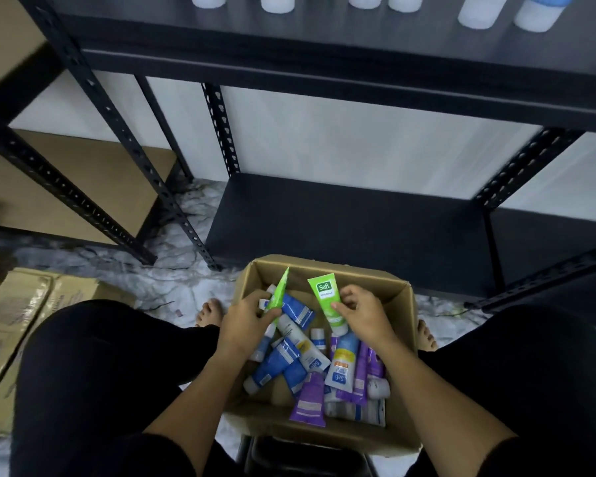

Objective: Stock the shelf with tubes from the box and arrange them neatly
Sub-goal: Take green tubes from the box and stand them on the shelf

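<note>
An open cardboard box (398,294) sits on the floor between my knees, holding several blue, white and purple tubes (291,359). Over the box, my left hand (246,320) grips a green tube (278,291) seen edge-on, crimped end up. Beside it my right hand (362,313) pinches a second green tube (327,301) with its label facing me and its white cap down. The black metal shelf (341,60) stands in front of me, with white bottles (277,2) along its upper board.
The lowest black shelf board (341,228) lies just behind the box. Flattened cardboard boxes (11,325) lie on the marble floor at the left. A second rack with brown boards (83,180) stands at the far left. My bare feet (209,313) flank the box.
</note>
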Tool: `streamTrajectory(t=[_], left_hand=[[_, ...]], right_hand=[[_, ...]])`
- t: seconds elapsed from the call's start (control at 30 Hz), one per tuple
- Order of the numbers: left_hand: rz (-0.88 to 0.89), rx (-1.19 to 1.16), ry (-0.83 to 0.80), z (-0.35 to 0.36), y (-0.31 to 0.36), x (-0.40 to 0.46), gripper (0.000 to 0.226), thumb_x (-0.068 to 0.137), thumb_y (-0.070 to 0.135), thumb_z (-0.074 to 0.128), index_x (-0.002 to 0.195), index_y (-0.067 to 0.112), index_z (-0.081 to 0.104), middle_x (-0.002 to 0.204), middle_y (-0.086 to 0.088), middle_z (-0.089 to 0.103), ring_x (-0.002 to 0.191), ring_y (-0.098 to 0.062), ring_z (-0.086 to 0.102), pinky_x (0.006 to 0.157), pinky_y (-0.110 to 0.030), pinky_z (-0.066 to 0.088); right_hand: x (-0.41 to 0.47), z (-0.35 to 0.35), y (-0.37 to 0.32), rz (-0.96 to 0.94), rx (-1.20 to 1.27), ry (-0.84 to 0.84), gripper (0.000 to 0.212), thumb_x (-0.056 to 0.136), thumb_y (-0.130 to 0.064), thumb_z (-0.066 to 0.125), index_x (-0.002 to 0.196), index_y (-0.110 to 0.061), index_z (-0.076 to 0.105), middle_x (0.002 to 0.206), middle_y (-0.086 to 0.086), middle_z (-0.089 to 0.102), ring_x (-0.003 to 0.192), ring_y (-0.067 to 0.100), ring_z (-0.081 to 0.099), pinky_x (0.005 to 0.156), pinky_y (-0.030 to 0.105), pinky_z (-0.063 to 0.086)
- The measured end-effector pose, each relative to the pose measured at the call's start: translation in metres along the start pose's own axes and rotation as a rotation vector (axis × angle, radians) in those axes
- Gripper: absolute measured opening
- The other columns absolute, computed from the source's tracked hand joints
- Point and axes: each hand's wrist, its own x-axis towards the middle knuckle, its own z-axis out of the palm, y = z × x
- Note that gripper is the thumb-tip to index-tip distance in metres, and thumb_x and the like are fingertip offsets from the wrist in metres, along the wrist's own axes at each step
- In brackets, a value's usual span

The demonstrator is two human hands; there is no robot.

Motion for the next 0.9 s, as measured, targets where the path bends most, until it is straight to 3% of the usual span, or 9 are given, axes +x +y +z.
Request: streamTrajectory(t=[0.1,0.27,0.33,0.4,0.47,0.6,0.67,0.73,0.9], left_hand=[[0.023,-0.096,-0.012,0.004,-0.003,0.001,0.024,0.088,0.031,0.071,0.11,0.027,0.064,0.085,0.005,0.067,0.081,-0.018,0.064,0.071,-0.034,0.052],[0.045,-0.281,-0.067,0.011,-0.004,0.003,0.023,0.086,0.031,0.074,0.102,0.038,0.06,0.086,0.005,0.07,0.077,-0.012,0.067,0.073,-0.044,0.058],[0.058,-0.392,-0.066,0.01,0.003,0.002,0.023,0.086,0.027,0.074,0.099,0.038,0.059,0.087,0.001,0.069,0.077,-0.012,0.067,0.068,-0.043,0.058],[0.077,-0.481,-0.056,0.008,0.011,0.002,0.024,0.087,0.022,0.073,0.099,0.035,0.058,0.09,-0.002,0.068,0.077,-0.008,0.064,0.063,-0.031,0.055],[0.117,-0.537,-0.042,0.005,0.018,0.003,0.025,0.087,0.02,0.074,0.1,0.033,0.058,0.095,-0.001,0.067,0.083,-0.013,0.063,0.067,-0.026,0.052],[0.203,-0.605,-0.019,-0.008,0.04,0.002,0.026,0.086,0.018,0.074,0.106,0.026,0.058,0.094,0.0,0.07,0.092,-0.021,0.066,0.076,-0.033,0.056],[0.257,-0.622,-0.003,-0.016,0.052,0.002,0.028,0.086,0.02,0.074,0.108,0.027,0.057,0.094,-0.002,0.071,0.091,-0.02,0.068,0.082,-0.04,0.057],[0.289,-0.637,0.025,-0.027,0.067,-0.001,0.03,0.086,0.025,0.074,0.108,0.034,0.057,0.092,-0.004,0.07,0.087,-0.023,0.069,0.077,-0.045,0.058],[0.417,-0.69,0.128,-0.067,0.114,-0.004,0.031,0.085,0.03,0.074,0.108,0.039,0.055,0.089,-0.002,0.07,0.085,-0.022,0.068,0.073,-0.036,0.056]], right_hand=[[-0.011,-0.007,-0.011,-0.015,0.072,0.059,0.025,0.088,-0.018,0.074,0.106,-0.025,0.058,0.089,-0.001,0.073,0.081,0.011,0.071,0.079,0.042,0.059],[-0.031,-0.015,-0.025,-0.075,0.089,0.144,0.033,0.088,-0.018,0.073,0.11,-0.03,0.051,0.081,0.0,0.074,0.076,0.009,0.071,0.076,0.043,0.06],[-0.039,-0.018,-0.032,-0.103,0.108,0.152,0.034,0.089,-0.02,0.073,0.108,-0.035,0.049,0.08,0.001,0.074,0.074,0.01,0.071,0.075,0.044,0.06],[-0.046,-0.022,-0.043,-0.144,0.132,0.164,0.035,0.089,-0.019,0.072,0.107,-0.037,0.048,0.079,0.0,0.074,0.073,0.013,0.071,0.074,0.046,0.059],[-0.054,-0.027,-0.055,-0.178,0.186,0.196,0.035,0.089,-0.015,0.072,0.106,-0.036,0.049,0.079,0.0,0.075,0.073,0.015,0.071,0.074,0.045,0.059],[-0.071,-0.041,-0.084,-0.231,0.272,0.246,0.034,0.09,-0.012,0.071,0.111,-0.028,0.05,0.083,-0.004,0.076,0.075,0.011,0.073,0.072,0.034,0.06],[-0.077,-0.047,-0.098,-0.265,0.287,0.281,0.035,0.09,-0.014,0.072,0.11,-0.031,0.049,0.08,-0.002,0.075,0.072,0.015,0.072,0.07,0.041,0.06],[-0.082,-0.056,-0.115,-0.302,0.29,0.326,0.035,0.089,-0.016,0.072,0.109,-0.033,0.049,0.078,-0.001,0.075,0.07,0.016,0.072,0.07,0.046,0.059],[-0.092,-0.089,-0.17,-0.43,0.367,0.394,0.034,0.089,-0.013,0.072,0.107,-0.033,0.05,0.083,0.0,0.075,0.076,0.016,0.073,0.07,0.048,0.061]])
